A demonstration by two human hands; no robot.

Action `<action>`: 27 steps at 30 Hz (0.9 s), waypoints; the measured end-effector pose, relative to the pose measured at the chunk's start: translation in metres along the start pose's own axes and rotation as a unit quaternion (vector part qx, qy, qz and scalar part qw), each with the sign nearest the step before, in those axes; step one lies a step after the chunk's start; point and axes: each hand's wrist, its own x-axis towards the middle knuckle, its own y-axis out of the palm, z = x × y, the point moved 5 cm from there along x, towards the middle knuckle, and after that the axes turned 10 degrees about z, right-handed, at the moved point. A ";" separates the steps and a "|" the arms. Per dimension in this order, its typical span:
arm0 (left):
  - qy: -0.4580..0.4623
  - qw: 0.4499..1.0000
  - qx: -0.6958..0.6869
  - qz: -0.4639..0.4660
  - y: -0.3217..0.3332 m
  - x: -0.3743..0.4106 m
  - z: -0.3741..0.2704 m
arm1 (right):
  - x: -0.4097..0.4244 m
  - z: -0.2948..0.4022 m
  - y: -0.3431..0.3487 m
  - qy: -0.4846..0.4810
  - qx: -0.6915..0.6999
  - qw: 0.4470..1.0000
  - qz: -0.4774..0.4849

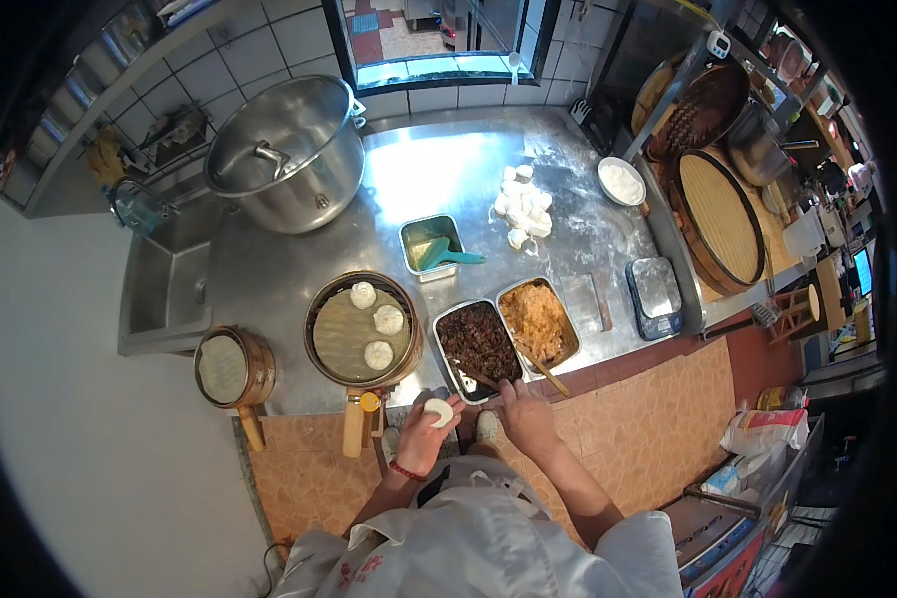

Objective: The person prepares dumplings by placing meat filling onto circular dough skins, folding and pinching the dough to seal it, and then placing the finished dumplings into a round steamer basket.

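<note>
My left hand (424, 439) holds a flat round dough wrapper (438, 412) near the table's front edge. My right hand (527, 418) grips the end of a wooden spatula (478, 374) that dips into a metal tray of dark chopped filling (472, 338). Touching that tray on its right is a tray of orange-brown filling (534, 314) with a second wooden spatula (544, 372). To the left, a bamboo steamer (416, 351) holds three pleated buns (388, 320) on its liner. White dough pieces (525, 209) lie in a heap farther back.
A square metal container (431, 273) with a teal scraper (448, 256) stands behind the trays. A large steel pot (306, 202) is back left, a smaller steamer (258, 366) front left. A digital scale (654, 299) and a bowl of flour (621, 182) stand right.
</note>
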 end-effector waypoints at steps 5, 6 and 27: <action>-0.007 0.997 0.071 -0.023 -0.009 0.008 0.004 | 0.023 -0.003 0.005 -0.045 -0.045 0.995 0.079; -0.012 0.997 0.078 -0.027 -0.011 0.007 0.005 | 0.023 -0.002 -0.009 -0.059 -0.054 0.993 0.088; -0.013 0.992 0.108 -0.068 -0.002 0.039 0.016 | 0.058 -0.026 -0.016 -0.154 -0.012 0.982 0.108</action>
